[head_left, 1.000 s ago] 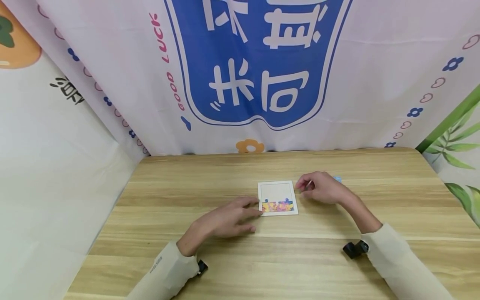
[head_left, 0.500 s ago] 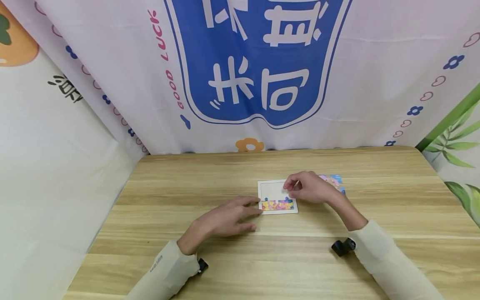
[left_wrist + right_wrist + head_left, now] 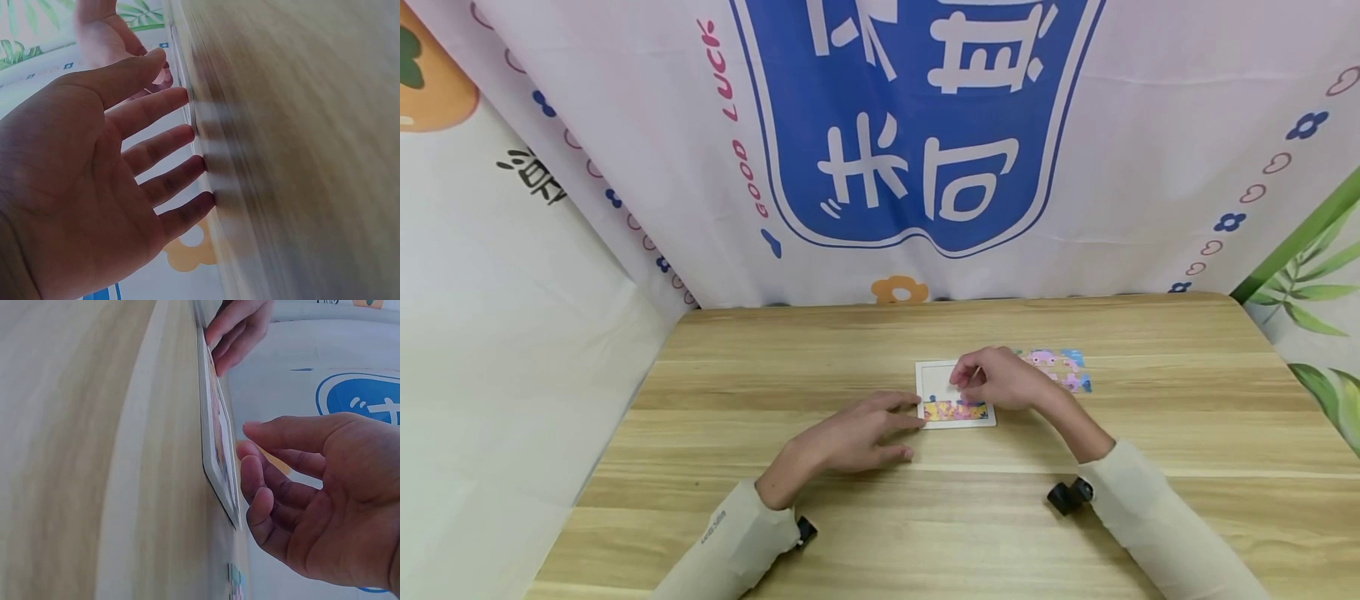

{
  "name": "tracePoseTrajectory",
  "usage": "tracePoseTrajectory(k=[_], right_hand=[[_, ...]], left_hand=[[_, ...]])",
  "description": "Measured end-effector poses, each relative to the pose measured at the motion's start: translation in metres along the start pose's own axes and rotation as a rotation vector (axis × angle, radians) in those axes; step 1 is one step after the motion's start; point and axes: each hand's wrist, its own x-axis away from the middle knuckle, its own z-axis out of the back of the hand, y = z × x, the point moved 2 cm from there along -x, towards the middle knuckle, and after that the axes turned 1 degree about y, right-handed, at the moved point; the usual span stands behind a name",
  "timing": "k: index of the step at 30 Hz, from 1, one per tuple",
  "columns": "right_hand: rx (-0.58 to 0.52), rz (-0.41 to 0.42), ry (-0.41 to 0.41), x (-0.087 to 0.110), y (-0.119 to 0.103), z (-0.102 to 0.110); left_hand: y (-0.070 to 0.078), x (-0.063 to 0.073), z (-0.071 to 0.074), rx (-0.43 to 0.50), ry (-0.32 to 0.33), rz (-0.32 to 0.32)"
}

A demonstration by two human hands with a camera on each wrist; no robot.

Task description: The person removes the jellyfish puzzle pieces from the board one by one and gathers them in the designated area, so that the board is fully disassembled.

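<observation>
A square white puzzle tray lies on the table; a colourful yellow-and-pink row of puzzle pieces fills its near side. My left hand rests at the tray's left edge, fingers spread and fairly straight, as the left wrist view also shows. Over the tray's right half hovers my right hand, with thumb and fingertips drawn together and the other fingers curled. In the right wrist view the right hand faces the tray's edge; I cannot tell whether a piece is between its fingertips.
More puzzle pieces, pink and blue, lie together right of the tray, partly behind the right hand. The wooden table ends at the back against a printed cloth. Each wrist carries a small black camera.
My right hand has moved left from beside the tray to above its right half, uncovering the pink and blue pieces on the right. The left hand stays at the tray's left edge.
</observation>
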Motion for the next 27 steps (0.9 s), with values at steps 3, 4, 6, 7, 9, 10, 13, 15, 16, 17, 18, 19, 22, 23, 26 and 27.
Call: tracePoseTrajectory(k=[3,4,6,7,9,10,13,15,16,17,18,19,22,23,26,27], right_hand=[[-0.01,0.006,-0.012,-0.002,-0.002,-0.003],[-0.011,0.008,-0.016,-0.003,-0.002,-0.005],[-0.007,0.015,-0.022,-0.004,-0.004,-0.007],[-0.007,0.019,-0.026,-0.005,-0.006,-0.008],[-0.009,0.021,-0.034,-0.006,-0.009,-0.01],[-0.011,0.021,-0.038,-0.007,-0.011,-0.012],[-0.007,0.012,-0.043,-0.009,-0.015,-0.015],[0.0,0.01,-0.042,-0.011,-0.016,-0.017],[0.003,0.008,-0.042,-0.011,-0.017,-0.018],[0.006,0.008,-0.041,-0.012,-0.018,-0.019],[0.01,0.011,-0.04,-0.013,-0.018,-0.02],[0.013,0.018,-0.042,-0.013,-0.019,-0.02],[0.031,0.035,-0.046,-0.014,-0.02,-0.023],[0.04,0.04,-0.047,-0.015,-0.02,-0.024],[0.053,0.037,-0.048,-0.015,-0.02,-0.027],[0.053,0.033,-0.047,-0.015,-0.02,-0.027]], left_hand=[[0.0,0.0,0.0,0.005,-0.004,0.0],[0.0,0.0,0.0,0.007,-0.005,-0.001],[0.0,-0.001,-0.001,0.012,-0.003,-0.005],[-0.001,-0.001,-0.001,0.013,-0.002,-0.007],[-0.002,-0.001,-0.001,0.019,-0.002,-0.008],[-0.002,-0.001,-0.001,0.02,0.0,-0.008],[-0.003,-0.001,-0.001,0.024,0.0,-0.008],[-0.003,-0.001,-0.001,0.024,0.002,-0.012],[-0.003,-0.001,-0.001,0.025,0.002,-0.013],[-0.003,-0.001,-0.001,0.026,0.002,-0.014],[-0.003,-0.001,-0.002,0.028,0.002,-0.016],[-0.004,-0.001,-0.002,0.028,0.003,-0.017],[-0.004,-0.001,-0.001,0.032,0.004,-0.017],[-0.004,-0.001,-0.001,0.032,0.006,-0.018],[-0.004,-0.001,-0.001,0.035,0.005,-0.022],[-0.004,-0.001,-0.001,0.034,0.004,-0.024]])
